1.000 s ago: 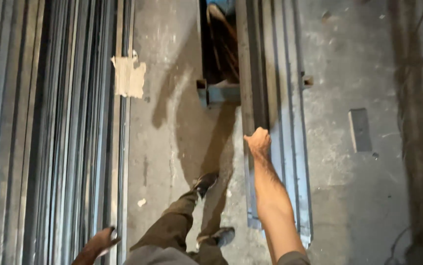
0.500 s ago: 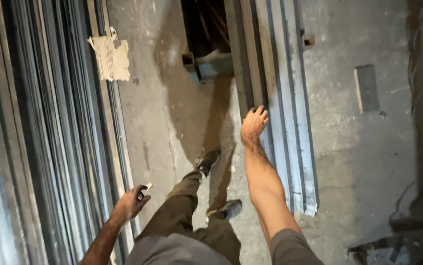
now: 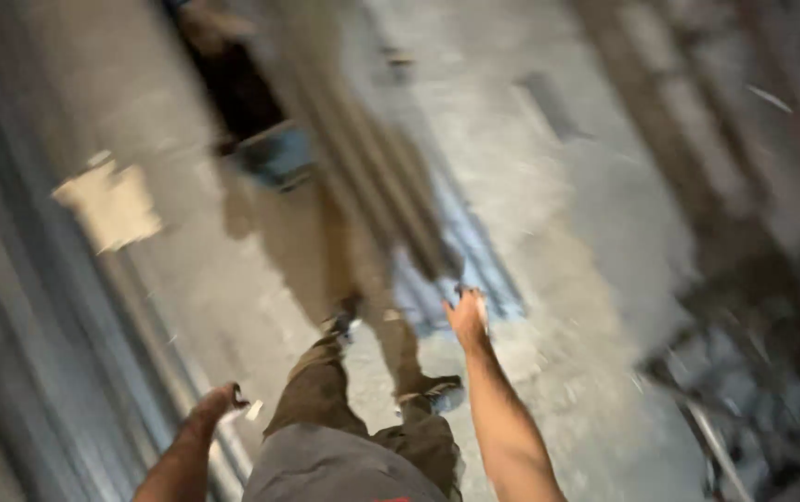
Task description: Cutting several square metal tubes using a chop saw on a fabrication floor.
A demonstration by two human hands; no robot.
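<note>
Looking down through heavy motion blur, the head view shows a person standing on a grey concrete floor. Right hand: extended forward with arm straight, at the near end of a bundle of long metal profiles lying on the floor; whether the fingers grip the profiles or only touch them cannot be told from the blur. Left hand: lowered beside the left leg, fingers curled around a small dark object too blurred to identify. Stacked metal profiles run along the left edge. A pale paper scrap lies beside them. Two dark shoes stand between the hands.
</note>
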